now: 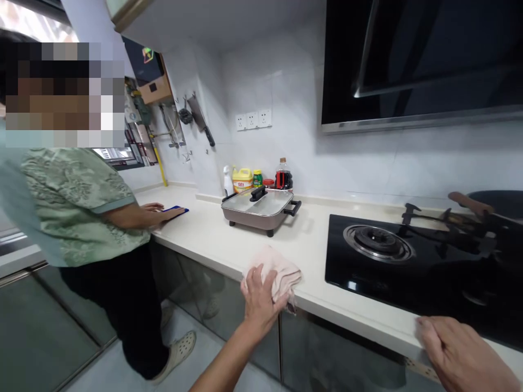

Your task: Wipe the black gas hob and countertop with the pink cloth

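Note:
A folded pale pink cloth (278, 272) lies at the front edge of the white counter, one dark corner hanging over. My left hand (261, 296) presses down on it, with fingers bent and the thumb at its right side. Farther right, my right hand (461, 348) rests by the counter's front edge below the stove, its fingers curled in and slightly blurred. I see nothing in that hand. Behind the cloth stands a brown electric pan (255, 218) with a glass lid and black handles.
A black gas stove (384, 261) fills the right side, with a dark pan (498, 204) on it. At left, a person (81, 201) holds a hand on a blue cloth (177, 210). Bottles (283, 175) stand along the wall. A cleaver (200, 118) hangs above.

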Available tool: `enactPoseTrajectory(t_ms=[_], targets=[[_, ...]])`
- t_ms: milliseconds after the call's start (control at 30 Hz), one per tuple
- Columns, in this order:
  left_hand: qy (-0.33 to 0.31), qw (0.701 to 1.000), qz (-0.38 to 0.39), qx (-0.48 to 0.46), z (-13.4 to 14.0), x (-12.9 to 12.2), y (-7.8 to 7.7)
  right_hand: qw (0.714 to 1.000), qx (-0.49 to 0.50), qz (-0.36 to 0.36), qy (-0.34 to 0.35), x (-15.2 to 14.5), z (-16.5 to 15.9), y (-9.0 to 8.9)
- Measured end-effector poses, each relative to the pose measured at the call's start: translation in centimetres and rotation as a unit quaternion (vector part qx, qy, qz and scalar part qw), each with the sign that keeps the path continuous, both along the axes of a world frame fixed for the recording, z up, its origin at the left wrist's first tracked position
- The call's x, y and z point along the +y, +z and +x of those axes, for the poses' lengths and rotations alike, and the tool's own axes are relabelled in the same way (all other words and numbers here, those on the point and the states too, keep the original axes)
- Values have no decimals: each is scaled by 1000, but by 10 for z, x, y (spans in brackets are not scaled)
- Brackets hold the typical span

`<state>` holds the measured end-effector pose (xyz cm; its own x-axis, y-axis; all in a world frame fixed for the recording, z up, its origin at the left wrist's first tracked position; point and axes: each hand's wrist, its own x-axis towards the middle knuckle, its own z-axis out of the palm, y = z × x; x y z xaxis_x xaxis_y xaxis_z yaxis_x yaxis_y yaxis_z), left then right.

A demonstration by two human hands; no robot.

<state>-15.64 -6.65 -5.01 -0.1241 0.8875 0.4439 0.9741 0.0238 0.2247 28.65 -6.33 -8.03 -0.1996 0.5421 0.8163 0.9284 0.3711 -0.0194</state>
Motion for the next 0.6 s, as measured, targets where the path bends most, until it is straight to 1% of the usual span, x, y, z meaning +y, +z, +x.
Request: enactPoseTrajectory(t_ms=[67, 133, 167, 233, 300, 367, 400, 467, 533, 600], targets=[[-45, 998, -45, 28, -7, -10, 9, 994, -106, 12, 24, 4, 8, -3], [-77, 991, -86, 60, -20, -15, 24, 978, -207, 27, 29, 8, 15, -6], [-83, 988, -101, 77, -26, -16, 33, 971, -236, 32, 25, 9, 17, -8], [-78, 983, -120, 112, -34, -11, 52, 966, -256, 38, 11, 9, 16, -7], [-82, 977, -128, 151, -36, 0, 67, 966, -253, 44, -11, 5, 9, -3], [-118, 966, -141, 184, -33, 16, 76, 967, -247, 53, -41, -1, 0, 3], [-144, 959, -152, 192, -32, 24, 78, 966, -247, 58, -54, -3, -4, 6], [-191, 948, -172, 185, -30, 38, 75, 963, -252, 63, -73, -7, -9, 9], [-220, 945, -175, 164, -31, 46, 66, 964, -249, 54, -79, -8, -10, 9], [-228, 950, -152, 149, -33, 46, 53, 969, -233, 49, -67, -7, -8, 8]])
